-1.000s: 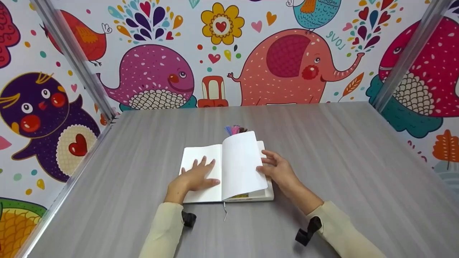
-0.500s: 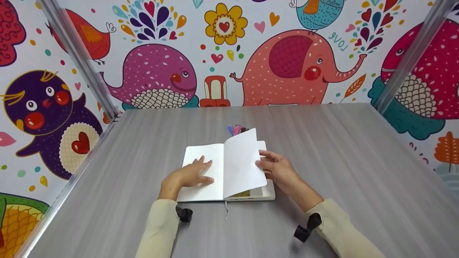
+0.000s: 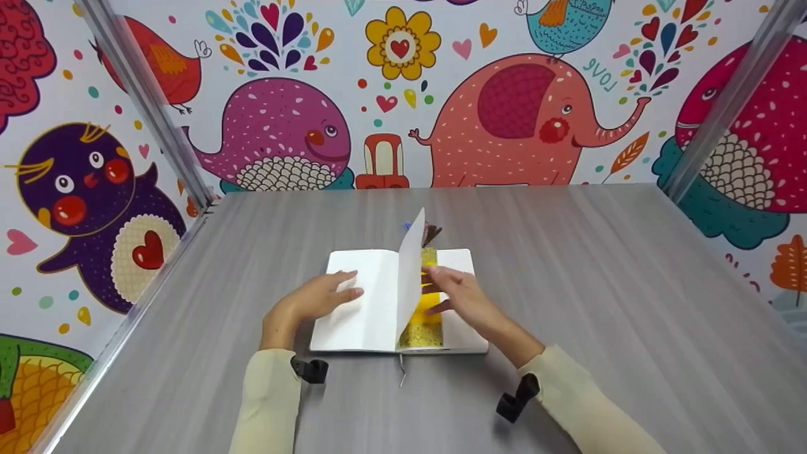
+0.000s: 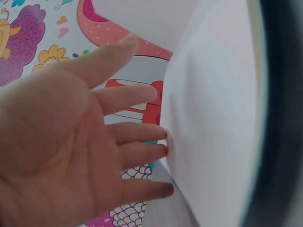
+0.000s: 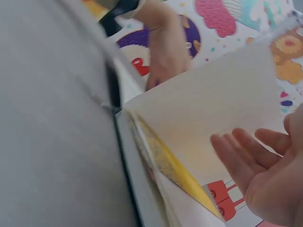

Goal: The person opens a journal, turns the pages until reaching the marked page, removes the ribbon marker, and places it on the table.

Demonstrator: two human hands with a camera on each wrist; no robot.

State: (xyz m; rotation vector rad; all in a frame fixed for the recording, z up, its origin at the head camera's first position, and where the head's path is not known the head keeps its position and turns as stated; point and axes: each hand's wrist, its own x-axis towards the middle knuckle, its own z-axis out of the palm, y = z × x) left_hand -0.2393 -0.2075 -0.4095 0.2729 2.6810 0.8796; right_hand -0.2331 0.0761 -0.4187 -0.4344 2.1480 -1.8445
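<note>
Nine o'clock: my straight-fingered left hand [image 3: 307, 302] likely steadies book [image 3: 379, 309]. Three: loose right hand [image 3: 470, 302] probably guides page [image 3: 412, 271]. Neither grips.

Cartoon-printed walls [image 3: 504, 120] behind grey, perhaps wood-grained tabletop [image 3: 542, 265]

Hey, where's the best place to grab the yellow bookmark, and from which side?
Probably pinch the yellow bookmark by its tassel, coming from the right. The tassel sticks out past the far edge of the notebook, while the rest seems to lie flat on the right page, and the raised page stands along its left, blocking that side.
</note>
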